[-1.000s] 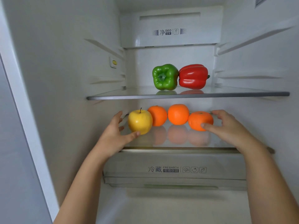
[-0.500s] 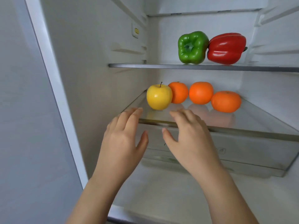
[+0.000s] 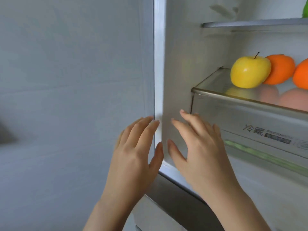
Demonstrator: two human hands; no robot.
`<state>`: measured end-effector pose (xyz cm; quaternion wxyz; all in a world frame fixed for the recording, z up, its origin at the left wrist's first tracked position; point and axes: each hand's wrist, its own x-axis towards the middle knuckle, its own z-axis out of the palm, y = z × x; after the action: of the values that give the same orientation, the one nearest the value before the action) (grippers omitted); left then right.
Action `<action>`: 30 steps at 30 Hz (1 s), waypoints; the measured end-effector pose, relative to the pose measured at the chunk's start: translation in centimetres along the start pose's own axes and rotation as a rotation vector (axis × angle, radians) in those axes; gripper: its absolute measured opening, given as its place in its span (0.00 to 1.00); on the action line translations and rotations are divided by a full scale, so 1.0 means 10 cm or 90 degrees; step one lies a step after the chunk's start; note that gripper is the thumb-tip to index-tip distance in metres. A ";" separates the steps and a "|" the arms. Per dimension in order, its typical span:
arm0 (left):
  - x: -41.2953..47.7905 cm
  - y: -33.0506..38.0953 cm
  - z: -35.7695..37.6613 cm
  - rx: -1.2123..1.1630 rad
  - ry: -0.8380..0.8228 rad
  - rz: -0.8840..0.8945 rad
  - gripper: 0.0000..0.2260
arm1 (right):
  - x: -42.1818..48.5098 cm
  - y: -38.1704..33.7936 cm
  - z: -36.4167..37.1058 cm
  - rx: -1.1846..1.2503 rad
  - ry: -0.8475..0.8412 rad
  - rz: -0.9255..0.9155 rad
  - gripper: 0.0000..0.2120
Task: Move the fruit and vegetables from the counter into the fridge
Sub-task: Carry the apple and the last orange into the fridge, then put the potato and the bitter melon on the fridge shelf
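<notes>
Both hands, left hand (image 3: 133,152) and right hand (image 3: 198,147), hover empty with fingers spread at the fridge (image 3: 176,67) frame. The yellow apple (image 3: 249,72) and two oranges (image 3: 281,70) sit on the glass shelf (image 3: 216,95) inside.

Inside the fridge (image 3: 180,64), a glass shelf (image 3: 215,80) carries a yellow apple (image 3: 250,72) near its left side. An orange (image 3: 280,70) sits just behind the apple to the right, and a second orange (image 3: 302,75) sits beside that one, cut off by the edge of view.

The glass shelf (image 3: 215,81) is free at its front-left corner; the yellow apple (image 3: 249,72) and oranges (image 3: 281,70) stand farther in.
</notes>
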<state>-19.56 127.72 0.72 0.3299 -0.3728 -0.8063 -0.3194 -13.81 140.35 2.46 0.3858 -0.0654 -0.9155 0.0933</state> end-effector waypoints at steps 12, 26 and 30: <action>-0.87 -1.02 -1.41 0.225 0.031 -0.143 0.17 | -0.11 -1.69 0.56 0.182 -0.012 -0.191 0.21; -2.74 -1.82 -3.45 0.561 0.092 -0.483 0.16 | -0.88 -4.50 1.29 0.468 -0.179 -0.489 0.22; -3.09 -2.02 -3.79 0.610 0.121 -0.568 0.17 | -1.03 -5.10 1.52 0.538 -0.234 -0.555 0.22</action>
<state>-9.22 76.37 -6.64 0.3652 0.2148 -0.9036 -0.0626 -19.99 86.81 -3.83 0.2173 0.4884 -0.7935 0.2908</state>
